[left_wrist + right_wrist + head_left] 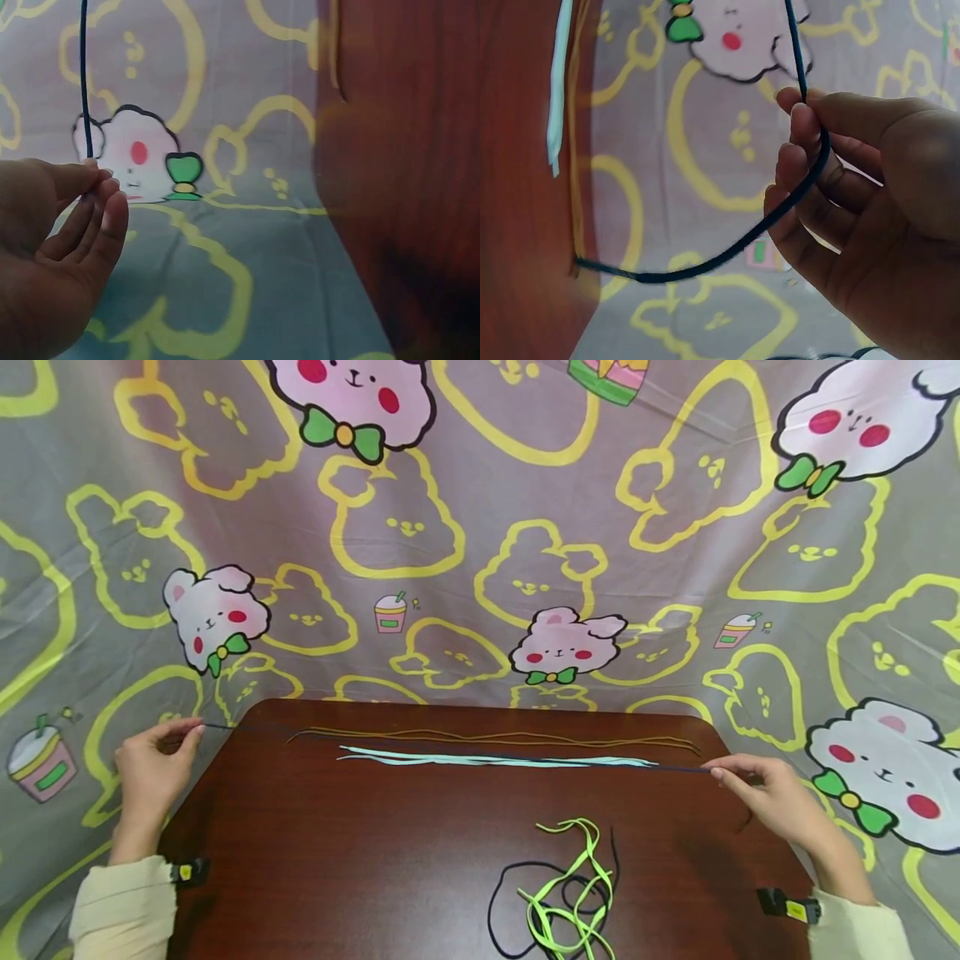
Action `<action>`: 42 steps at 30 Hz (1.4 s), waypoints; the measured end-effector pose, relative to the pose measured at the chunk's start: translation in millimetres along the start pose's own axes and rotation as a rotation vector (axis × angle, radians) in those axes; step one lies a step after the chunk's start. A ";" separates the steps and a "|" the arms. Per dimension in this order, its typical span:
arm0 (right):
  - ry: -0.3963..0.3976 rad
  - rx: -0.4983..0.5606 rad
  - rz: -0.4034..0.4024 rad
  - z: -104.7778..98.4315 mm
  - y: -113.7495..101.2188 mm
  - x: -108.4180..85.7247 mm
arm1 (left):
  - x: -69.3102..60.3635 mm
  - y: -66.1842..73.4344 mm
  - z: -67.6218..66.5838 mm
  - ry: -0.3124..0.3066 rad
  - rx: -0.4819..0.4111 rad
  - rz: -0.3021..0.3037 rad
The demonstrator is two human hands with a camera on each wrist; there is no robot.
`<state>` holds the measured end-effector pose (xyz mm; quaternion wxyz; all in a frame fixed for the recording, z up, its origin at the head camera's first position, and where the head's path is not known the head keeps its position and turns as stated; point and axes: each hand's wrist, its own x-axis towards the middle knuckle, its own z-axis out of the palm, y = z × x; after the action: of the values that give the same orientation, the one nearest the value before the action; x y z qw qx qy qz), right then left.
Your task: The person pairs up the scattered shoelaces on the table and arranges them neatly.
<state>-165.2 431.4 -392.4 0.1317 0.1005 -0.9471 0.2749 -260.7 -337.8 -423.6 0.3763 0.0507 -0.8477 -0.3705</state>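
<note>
Table [360, 860] is spreading below while the left hand [153, 768] at nine o'clock and the right hand [776, 797] at three are pinching a dark string [85, 75], which is stretching between them across pale strings [622, 762].

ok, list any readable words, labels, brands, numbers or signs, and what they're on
No readable text in any view.
Left-wrist yellow patch: any marking too small to read.
Right-wrist yellow patch: same.
Tiny marks by printed cups on the backdrop: too small to read.
Held dark cord: no lettering visible.
</note>
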 end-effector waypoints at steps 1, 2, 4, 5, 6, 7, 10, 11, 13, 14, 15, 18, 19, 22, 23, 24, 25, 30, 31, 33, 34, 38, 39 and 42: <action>-0.005 -0.003 0.010 0.6 4.1 0.2 | -1.1 -1.8 0.8 -0.009 0.016 -0.001; -0.011 -0.005 0.016 1.4 8.0 0.5 | -2.3 -3.5 1.7 -0.018 0.037 0.000; -0.031 0.000 0.030 3.0 15.4 1.3 | -4.8 -6.0 3.4 -0.045 0.074 0.003; -0.041 0.004 0.037 3.9 18.9 1.5 | -5.9 -6.9 4.5 -0.055 0.087 0.010; -0.052 0.006 0.043 4.8 22.6 1.7 | -7.1 -7.7 5.7 -0.064 0.093 0.017; -0.062 0.008 0.050 6.0 26.1 1.9 | -7.8 -8.5 6.9 -0.070 0.105 0.021; -0.100 0.009 0.072 9.3 37.0 1.8 | -9.1 -11.2 10.3 -0.097 0.126 0.029; -0.111 0.008 0.082 10.5 40.9 1.5 | -8.9 -12.6 11.5 -0.107 0.134 0.030; -0.131 0.001 0.103 13.0 48.7 1.2 | -8.2 -15.9 14.0 -0.131 0.142 0.033; -0.141 -0.006 0.116 14.8 53.2 1.2 | -8.0 -17.9 15.4 -0.143 0.143 0.038; -0.148 -0.012 0.130 16.8 57.9 1.1 | -7.8 -20.5 16.5 -0.154 0.152 0.043; -0.159 -0.040 0.153 22.8 73.7 2.2 | -8.9 -29.6 21.3 -0.190 0.162 0.056; -0.161 -0.049 0.159 24.6 79.0 2.8 | -10.2 -33.3 23.3 -0.202 0.169 0.058; -0.171 -0.082 0.155 28.4 94.6 4.5 | -14.1 -45.8 29.9 -0.259 0.196 0.050; -0.176 -0.094 0.155 29.5 98.9 5.2 | -15.7 -50.3 32.0 -0.280 0.203 0.052; -0.182 -0.102 0.154 30.3 103.2 5.8 | -16.5 -53.8 34.3 -0.301 0.214 0.051; -0.185 -0.109 0.152 31.2 106.9 6.3 | -17.1 -57.1 36.2 -0.323 0.223 0.054; -0.204 -0.145 0.157 36.9 122.8 12.2 | -18.1 -67.2 41.5 -0.395 0.257 0.068; -0.205 -0.156 0.169 38.6 125.3 13.6 | -17.4 -68.3 42.0 -0.403 0.262 0.065; -0.211 -0.171 0.196 41.8 130.3 15.8 | -16.3 -69.2 43.2 -0.416 0.273 0.054; -0.215 -0.180 0.213 43.2 132.8 16.7 | -15.8 -69.3 44.0 -0.422 0.276 0.049; -0.214 -0.211 0.262 48.8 142.6 20.6 | -12.8 -70.2 48.2 -0.465 0.281 0.012; -0.209 -0.219 0.262 50.3 144.8 22.0 | -11.9 -70.5 49.3 -0.479 0.283 0.010; -0.199 -0.228 0.251 53.8 150.1 26.7 | -9.9 -72.7 52.3 -0.526 0.295 -0.002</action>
<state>-240.3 523.2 -502.3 0.0126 -0.0072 -0.9855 0.1690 -302.9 -355.7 -501.1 0.1320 0.0078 -0.9607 -0.2441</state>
